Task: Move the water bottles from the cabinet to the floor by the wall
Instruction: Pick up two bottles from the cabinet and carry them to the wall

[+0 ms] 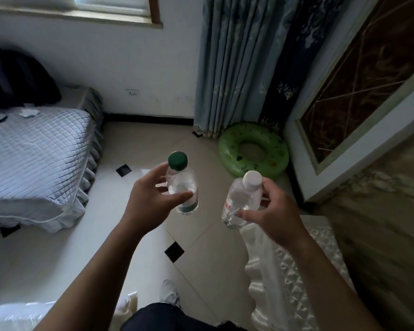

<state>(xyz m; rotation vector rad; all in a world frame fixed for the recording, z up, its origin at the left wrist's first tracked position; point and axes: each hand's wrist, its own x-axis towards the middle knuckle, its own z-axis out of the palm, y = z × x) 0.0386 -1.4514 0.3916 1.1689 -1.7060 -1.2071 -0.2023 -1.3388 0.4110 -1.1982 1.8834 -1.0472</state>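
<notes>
A green-capped clear plastic bottle (183, 187) is gripped in the left hand (151, 199) and a white-capped clear plastic bottle (241, 199) in the right hand (271, 217), above the tiled floor (208, 256), where the 2 should be stood gently by the white wall (120, 68).

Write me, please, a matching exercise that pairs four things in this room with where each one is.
1. green-capped bottle
2. white-capped bottle
3. green swim ring
4. dark bag

A. on the floor by the curtain
B. in the right hand
C. on the bed
D. in the left hand

Pairs: 1-D, 2-B, 3-A, 4-C.
</notes>
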